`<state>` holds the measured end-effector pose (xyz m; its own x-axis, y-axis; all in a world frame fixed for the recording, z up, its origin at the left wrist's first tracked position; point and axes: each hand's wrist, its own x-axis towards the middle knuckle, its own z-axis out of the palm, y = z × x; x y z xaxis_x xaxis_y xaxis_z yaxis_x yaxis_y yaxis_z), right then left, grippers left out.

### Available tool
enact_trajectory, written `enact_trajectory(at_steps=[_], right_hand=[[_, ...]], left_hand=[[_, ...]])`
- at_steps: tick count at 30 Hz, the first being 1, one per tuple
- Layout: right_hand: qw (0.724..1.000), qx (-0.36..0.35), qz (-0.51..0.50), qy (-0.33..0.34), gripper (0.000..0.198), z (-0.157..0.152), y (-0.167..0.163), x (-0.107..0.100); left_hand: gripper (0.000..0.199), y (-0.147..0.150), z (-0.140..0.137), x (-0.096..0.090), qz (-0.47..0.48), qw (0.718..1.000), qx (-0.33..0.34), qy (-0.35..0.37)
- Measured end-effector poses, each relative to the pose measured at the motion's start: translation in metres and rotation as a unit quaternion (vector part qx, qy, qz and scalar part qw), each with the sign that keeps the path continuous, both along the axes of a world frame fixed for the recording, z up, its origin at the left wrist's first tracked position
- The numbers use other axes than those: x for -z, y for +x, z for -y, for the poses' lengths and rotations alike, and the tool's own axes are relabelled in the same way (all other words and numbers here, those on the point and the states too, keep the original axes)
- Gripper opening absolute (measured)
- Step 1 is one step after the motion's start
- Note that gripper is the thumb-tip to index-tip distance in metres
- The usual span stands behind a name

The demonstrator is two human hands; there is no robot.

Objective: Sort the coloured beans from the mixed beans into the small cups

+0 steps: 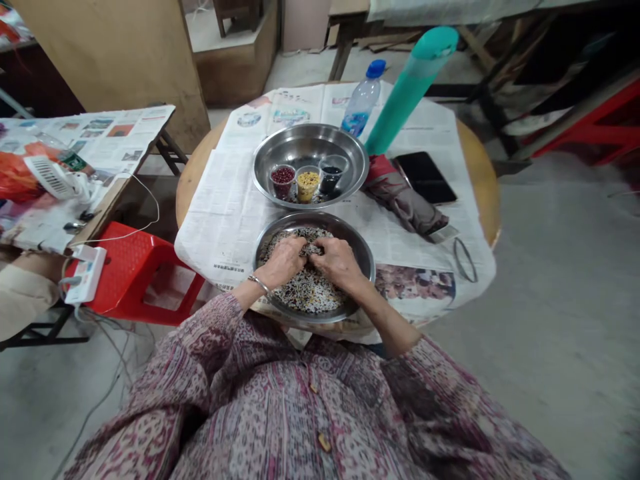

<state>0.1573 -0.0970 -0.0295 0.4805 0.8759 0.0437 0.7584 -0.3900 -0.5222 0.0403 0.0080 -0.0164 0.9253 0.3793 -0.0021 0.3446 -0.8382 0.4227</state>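
Both hands are inside the nearer steel bowl (pixel 369 287), which holds a mix of white, dark and some yellow grains (pixel 311 293). My left hand (pixel 287 260), with a bangle (pixel 260 285) at the wrist, has its fingers curled together over the grains. Close by on the right, my right hand (pixel 341 264) is bent inward, thumb and fingers pinched. The fingertips nearly meet; whatever they pinch is too small to make out. Behind stands a larger steel bowl (pixel 300 141) with three clear cups: dark red beans (pixel 283 181), yellow grains (pixel 308 185) and black grains (pixel 331 179).
Newspaper (pixel 220 200) covers the round table (pixel 487 193). A water bottle (pixel 364 97), green tube (pixel 413 90), folded umbrella (pixel 403 200) and phone (pixel 425 177) stand or lie to the right. At left are a red stool (pixel 125 267), power strip (pixel 86 273) and white fan (pixel 50 177).
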Motion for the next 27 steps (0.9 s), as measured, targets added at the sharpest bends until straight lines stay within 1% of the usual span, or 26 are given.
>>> enact_trajectory(at_steps=[2,5,8,10,12,15,17,19,21,24,27], right_hand=[[0.999,-0.010,-0.045,0.008,0.013,0.004,0.000,-0.006],[0.995,-0.051,-0.077,0.036,0.010,0.021,-0.007,-0.011],[0.992,-0.095,-0.065,0.050,0.014,0.043,-0.021,-0.010],[0.988,-0.129,-0.051,0.065,0.022,0.057,-0.028,-0.008],[0.985,-0.142,-0.037,0.088,0.029,0.067,-0.031,-0.006],[0.989,-0.086,0.001,0.124,0.029,0.074,-0.029,-0.003],[0.990,-0.045,0.020,0.129,0.027,0.073,-0.027,0.000],[0.992,-0.020,0.024,0.123,0.024,0.070,-0.026,0.003],[0.991,0.002,0.017,0.129,0.023,0.067,-0.028,0.005],[0.985,0.039,0.013,0.167,0.024,0.064,-0.031,0.009],[0.976,0.067,0.015,0.205,0.025,0.063,-0.033,0.012]], left_hand=[[0.030,-0.003,-0.001,0.004,0.019,1.000,-0.005,-0.014],[0.027,-0.020,0.004,0.003,0.026,0.999,0.016,-0.033],[0.025,-0.045,0.017,-0.010,0.020,0.998,0.050,-0.031],[0.021,-0.061,0.027,-0.022,-0.001,0.996,0.090,-0.028],[0.020,-0.070,0.034,-0.033,-0.035,0.990,0.134,-0.028],[0.023,-0.071,0.040,-0.039,-0.073,0.979,0.189,-0.008],[0.028,-0.065,0.040,-0.036,-0.083,0.974,0.209,0.022],[0.032,-0.054,0.039,-0.030,-0.088,0.970,0.219,0.055],[0.033,-0.041,0.036,-0.023,-0.076,0.969,0.217,0.089],[0.027,-0.022,0.027,-0.014,-0.031,0.973,0.191,0.130],[0.027,-0.009,0.013,-0.010,-0.020,0.976,0.172,0.129]])
